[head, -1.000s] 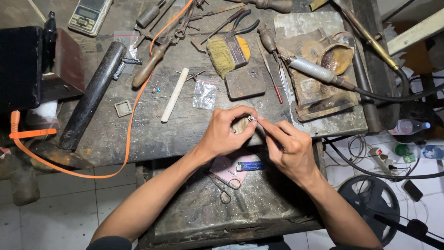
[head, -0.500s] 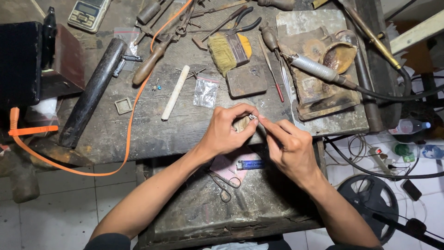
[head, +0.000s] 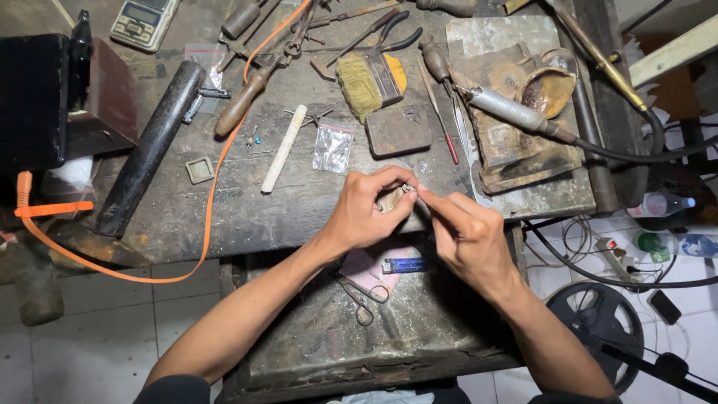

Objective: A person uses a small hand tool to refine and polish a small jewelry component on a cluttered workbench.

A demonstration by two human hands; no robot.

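Silvery small piece [head: 407,188] pinched between left hand [head: 366,213] and right hand [head: 467,236], over workbench [head: 299,209]

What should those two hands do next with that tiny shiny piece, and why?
Probably keep the grip firm and steady. The left hand and right hand pinch the small metal piece between fingertips over the worn wooden peg at the workbench edge, with an open tray below, so a slip would drop it.

Both forearms reach forward, the left grip [head: 366,213] and right grip [head: 467,236] meeting fingertip to fingertip, fingers pinched.
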